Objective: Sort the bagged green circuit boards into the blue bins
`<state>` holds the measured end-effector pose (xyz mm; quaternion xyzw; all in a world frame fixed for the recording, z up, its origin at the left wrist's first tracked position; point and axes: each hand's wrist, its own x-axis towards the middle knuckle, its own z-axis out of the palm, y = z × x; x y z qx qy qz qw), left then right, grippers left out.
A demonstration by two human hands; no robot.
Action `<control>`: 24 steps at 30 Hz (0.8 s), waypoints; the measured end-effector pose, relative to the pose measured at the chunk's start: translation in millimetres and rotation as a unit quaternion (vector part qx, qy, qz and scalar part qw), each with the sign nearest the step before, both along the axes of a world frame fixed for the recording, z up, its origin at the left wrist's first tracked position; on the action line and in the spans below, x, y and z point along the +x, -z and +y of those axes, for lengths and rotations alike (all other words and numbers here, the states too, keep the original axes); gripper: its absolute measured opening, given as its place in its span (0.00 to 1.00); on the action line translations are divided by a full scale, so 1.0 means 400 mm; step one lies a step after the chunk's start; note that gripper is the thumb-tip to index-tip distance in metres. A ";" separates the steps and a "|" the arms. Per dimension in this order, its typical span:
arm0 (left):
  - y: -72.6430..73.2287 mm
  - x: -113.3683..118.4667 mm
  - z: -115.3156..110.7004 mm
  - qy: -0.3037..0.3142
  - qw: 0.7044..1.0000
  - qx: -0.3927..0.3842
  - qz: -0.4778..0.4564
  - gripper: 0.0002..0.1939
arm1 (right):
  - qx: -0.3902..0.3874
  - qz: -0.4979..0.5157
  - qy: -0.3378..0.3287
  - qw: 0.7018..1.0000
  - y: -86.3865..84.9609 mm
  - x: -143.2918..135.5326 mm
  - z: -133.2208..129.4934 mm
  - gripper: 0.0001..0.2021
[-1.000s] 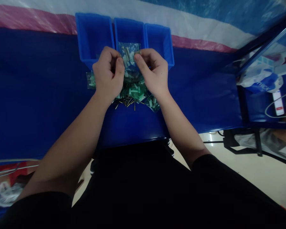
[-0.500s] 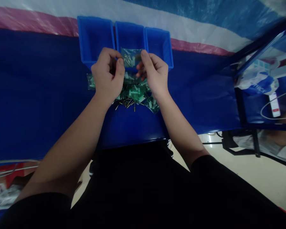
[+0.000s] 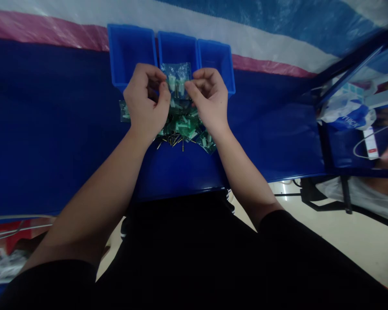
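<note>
Both hands hold one small clear plastic bag (image 3: pixel 177 77) with pale plugs and screws inside. My left hand (image 3: pixel 146 101) pinches its left edge, my right hand (image 3: pixel 207 100) its right edge, and the bag stands upright between them, in front of the middle blue bin (image 3: pixel 177 45). Under my hands lies a pile of similar small bags (image 3: pixel 184 127) on the blue table (image 3: pixel 51 129), with loose dark screws (image 3: pixel 173 140) at its near edge. One more bag (image 3: pixel 124 111) lies to the left of my left hand.
Three blue bins stand side by side at the back: the left bin (image 3: pixel 131 49), the middle one and the right bin (image 3: pixel 216 58). A blue frame (image 3: pixel 330 142) with a white plastic bag (image 3: pixel 349 112) and a cable stands at the right. Pale floor shows below it.
The bag between my hands went from lying nearly flat half a second ago to standing upright again. My right thumb and fingers shifted on its edge. The view drifted slightly.
</note>
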<state>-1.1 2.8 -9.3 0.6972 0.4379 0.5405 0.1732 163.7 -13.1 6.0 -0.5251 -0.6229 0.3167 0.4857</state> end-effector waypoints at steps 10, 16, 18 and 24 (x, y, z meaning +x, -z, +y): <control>-0.008 0.003 -0.006 0.005 0.999 -0.008 -0.034 0.18 | 0.026 -0.018 -0.009 0.999 0.008 -0.006 0.007 0.31; -0.013 0.005 -0.010 0.018 0.998 -0.044 -0.043 0.16 | 0.024 -0.016 -0.001 1.000 0.003 -0.010 0.007 0.32; -0.014 0.004 -0.011 0.013 0.998 -0.056 -0.025 0.15 | 0.027 -0.025 0.000 0.999 0.002 -0.009 0.008 0.32; -0.008 0.004 -0.007 0.031 0.996 -0.037 -0.073 0.15 | 0.015 -0.027 -0.016 0.999 0.001 -0.009 0.005 0.30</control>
